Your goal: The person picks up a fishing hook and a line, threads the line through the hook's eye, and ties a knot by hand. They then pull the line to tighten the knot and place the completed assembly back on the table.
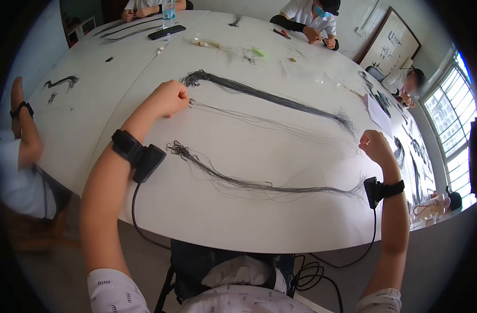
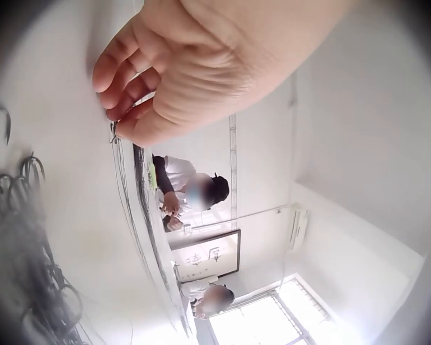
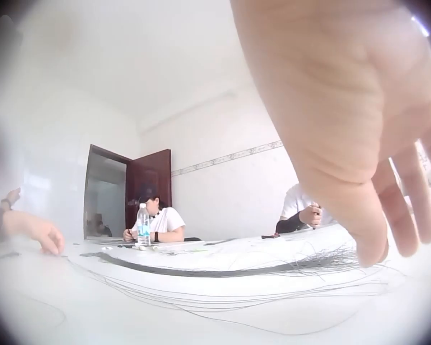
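Note:
My left hand (image 1: pixel 170 98) pinches the small dark hook end of a thin group of fishing lines (image 1: pixel 238 113); in the left wrist view its fingertips (image 2: pixel 129 118) meet around that end. These lines stretch across the table toward my right hand (image 1: pixel 375 146), whose fingers (image 3: pixel 406 226) hang fairly straight in the right wrist view, with the thumb close by the line ends. Nearer me lies a bundle of hooked lines (image 1: pixel 243 182), its dark fish hooks (image 1: pixel 180 149) clustered at the left. Beyond the thin group rests a thicker bundle of hooked lines (image 1: pixel 270 96).
The white table (image 1: pixel 280 224) also carries a black phone (image 1: pixel 166 32), a water bottle (image 1: pixel 169 11), a red-handled tool (image 1: pixel 283 34) and a paper sheet (image 1: pixel 377 113). Other people sit around its far edge. Cables (image 1: pixel 136 219) trail from both wrist cameras.

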Available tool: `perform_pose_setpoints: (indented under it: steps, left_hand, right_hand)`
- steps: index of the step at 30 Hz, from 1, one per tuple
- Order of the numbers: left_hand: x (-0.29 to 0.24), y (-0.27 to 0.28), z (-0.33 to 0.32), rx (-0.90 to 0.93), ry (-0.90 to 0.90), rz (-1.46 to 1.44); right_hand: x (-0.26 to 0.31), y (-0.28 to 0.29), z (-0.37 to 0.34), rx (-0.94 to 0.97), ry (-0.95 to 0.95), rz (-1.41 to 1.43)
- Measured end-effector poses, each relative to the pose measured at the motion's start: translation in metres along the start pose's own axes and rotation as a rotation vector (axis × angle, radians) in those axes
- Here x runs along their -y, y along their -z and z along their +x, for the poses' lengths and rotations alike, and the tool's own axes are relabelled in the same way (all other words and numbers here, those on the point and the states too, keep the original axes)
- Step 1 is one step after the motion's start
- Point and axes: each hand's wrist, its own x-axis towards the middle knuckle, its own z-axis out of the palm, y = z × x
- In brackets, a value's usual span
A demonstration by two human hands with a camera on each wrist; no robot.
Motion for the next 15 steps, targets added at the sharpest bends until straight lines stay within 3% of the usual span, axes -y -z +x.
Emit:
perform_pose_setpoints:
  steps: [3,7,12,14,15]
  left_hand:
    - [-0.001,0.003,-0.001,0.017,0.027,0.016]
    - [-0.004,0.006,-0.003,-0.051,-0.066,0.121]
    - [-0.002,0.002,-0.003,-0.164,-0.22,0.192]
    - [-0.025,0.004,-0.02,-0.026,-0.336,0.116]
    - [-0.04,0.004,-0.03,0.115,-0.28,0.05]
  right_hand:
    - [0.046,0.009,-0.003,0.05,0.128,0.241]
    - [0.125,0.01,-0.024,0.221,0.318,0.516]
    - [0.176,-0.014,-0.04,0.265,0.588,0.542]
    - [0.191,-0.009,-0.044,0.285,0.558,0.481]
    - [0.196,-0.008,-0.044,0.307,0.527,0.423]
